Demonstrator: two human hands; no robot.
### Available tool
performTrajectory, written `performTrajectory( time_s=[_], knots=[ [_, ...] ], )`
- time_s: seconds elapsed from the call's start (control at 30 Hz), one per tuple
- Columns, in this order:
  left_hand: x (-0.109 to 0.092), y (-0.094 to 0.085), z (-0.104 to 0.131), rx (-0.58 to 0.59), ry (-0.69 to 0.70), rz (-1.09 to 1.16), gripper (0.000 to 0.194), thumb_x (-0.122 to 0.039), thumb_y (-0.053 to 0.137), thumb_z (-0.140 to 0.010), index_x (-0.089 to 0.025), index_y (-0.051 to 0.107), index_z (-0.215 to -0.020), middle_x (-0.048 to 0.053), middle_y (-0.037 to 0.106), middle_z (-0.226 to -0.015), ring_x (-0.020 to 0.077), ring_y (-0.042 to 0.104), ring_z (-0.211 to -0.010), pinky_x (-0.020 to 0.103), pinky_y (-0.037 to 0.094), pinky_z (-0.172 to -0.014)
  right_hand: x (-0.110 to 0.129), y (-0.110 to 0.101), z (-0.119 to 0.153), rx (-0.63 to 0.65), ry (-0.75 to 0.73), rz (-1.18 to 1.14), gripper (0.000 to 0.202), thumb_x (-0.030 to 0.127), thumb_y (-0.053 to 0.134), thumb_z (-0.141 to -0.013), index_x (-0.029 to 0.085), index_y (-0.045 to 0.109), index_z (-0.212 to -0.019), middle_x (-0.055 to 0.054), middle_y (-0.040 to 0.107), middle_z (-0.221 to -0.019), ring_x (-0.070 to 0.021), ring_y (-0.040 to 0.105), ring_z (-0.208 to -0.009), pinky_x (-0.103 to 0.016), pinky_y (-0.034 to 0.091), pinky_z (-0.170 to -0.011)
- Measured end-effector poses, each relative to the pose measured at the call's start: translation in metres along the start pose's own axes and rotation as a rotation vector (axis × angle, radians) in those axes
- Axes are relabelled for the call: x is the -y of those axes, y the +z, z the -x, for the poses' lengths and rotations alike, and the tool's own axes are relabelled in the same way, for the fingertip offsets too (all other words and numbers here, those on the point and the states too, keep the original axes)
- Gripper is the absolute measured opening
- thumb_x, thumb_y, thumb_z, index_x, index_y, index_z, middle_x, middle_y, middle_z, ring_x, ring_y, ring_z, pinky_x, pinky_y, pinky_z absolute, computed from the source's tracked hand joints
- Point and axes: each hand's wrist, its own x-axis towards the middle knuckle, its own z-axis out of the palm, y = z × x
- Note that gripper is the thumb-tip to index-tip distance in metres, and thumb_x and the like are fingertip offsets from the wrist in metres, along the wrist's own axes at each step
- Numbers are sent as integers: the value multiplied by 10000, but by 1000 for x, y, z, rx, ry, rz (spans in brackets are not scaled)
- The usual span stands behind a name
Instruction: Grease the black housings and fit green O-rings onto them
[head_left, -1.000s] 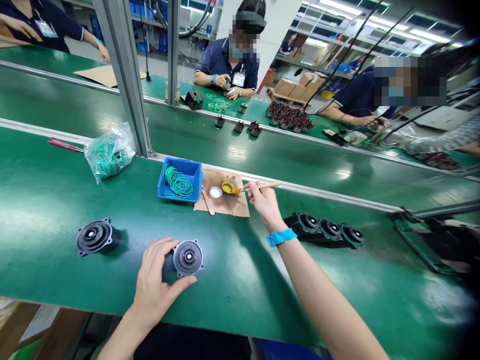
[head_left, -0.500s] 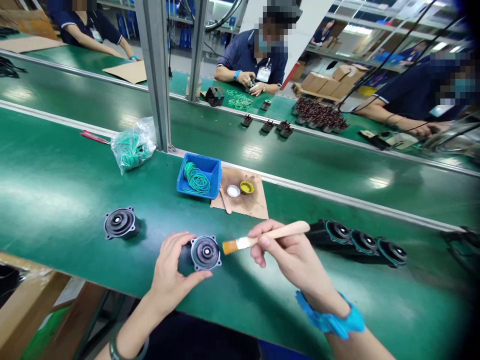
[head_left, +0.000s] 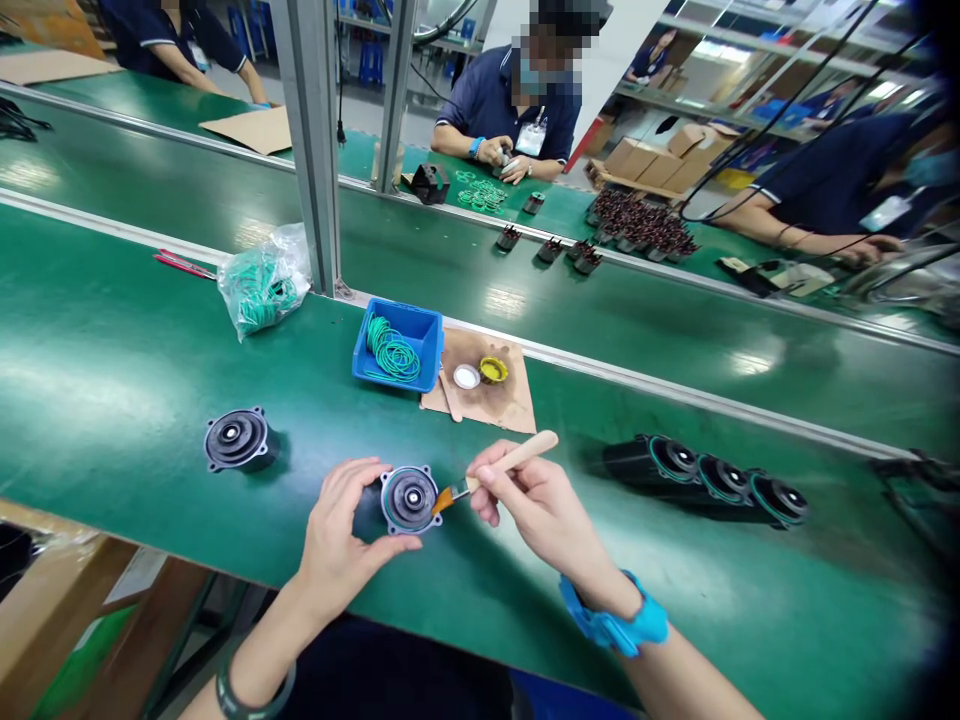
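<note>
A round black motor housing [head_left: 411, 500] with a silvery rim stands on the green table, and my left hand [head_left: 343, 540] is wrapped round its left side, thumb at the front. My right hand [head_left: 529, 495] grips a brush [head_left: 517, 456] by its pale wooden handle; the orange bristles touch the right edge of the housing's rim. Another similar housing [head_left: 237, 440] stands to the left. At the right, three black housings [head_left: 724, 480] with green rings lie in a row.
Beyond my hands are a blue bin [head_left: 401, 345] of green rings and cardboard [head_left: 514, 400] bearing a yellow cap and white lid. A bag of rings [head_left: 264, 285] lies beside a metal post [head_left: 311, 150]. Across the conveyor [head_left: 420, 240], people work.
My right hand has moved left with the brush, and the bristles now meet the rim of the housing. The left hand keeps its hold. Small motor parts on the conveyor have shifted right.
</note>
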Motion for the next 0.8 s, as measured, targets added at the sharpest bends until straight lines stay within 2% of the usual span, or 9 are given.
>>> performTrajectory(
  time_s=[0.17, 0.27, 0.43, 0.6, 0.8],
  knots=[
    [-1, -3, -1, 51, 0, 68, 603, -535, 755, -737, -233, 528, -1206, 106, 662, -1165, 288, 615, -1109, 484, 496, -971, 4, -5, -8, 19, -159, 167, 378, 488, 567, -919, 150, 648, -773, -52, 632, -752, -113, 594, -580, -225, 511, -515],
    [-1, -3, -1, 68, 14, 81, 603, -528, 755, -741, -243, 524, -1219, 100, 667, -1162, 286, 615, -1114, 483, 488, -978, 8, -8, -10, 58, -272, 253, 372, 408, 524, -962, 155, 654, -723, -68, 648, -838, -118, 615, -652, -222, 523, -554],
    [-2, -4, -2, 91, 56, 79, 628, -524, 767, -731, -246, 514, -1234, 92, 673, -1154, 279, 618, -1107, 501, 444, -1018, 15, -5, -11, 61, -411, 334, 342, 306, 519, -975, 161, 658, -699, -57, 663, -825, -123, 640, -710, -221, 533, -596],
    [-10, -1, -2, 38, 127, 17, 622, -501, 799, -711, -206, 523, -1183, 88, 684, -1064, 274, 630, -1059, 511, 386, -1040, 19, 1, 1, -66, -405, 262, 295, 324, 563, -957, 168, 649, -722, -30, 663, -768, -95, 628, -555, -195, 520, -486],
    [-30, 7, 0, -49, 146, -79, 503, -437, 789, -748, -187, 512, -1084, 66, 687, -950, 282, 644, -1020, 539, 310, -1059, 21, 8, 17, -211, -532, 550, 232, 294, 570, -959, 182, 645, -770, -2, 680, -664, -86, 622, -478, -171, 483, -442]
  ],
)
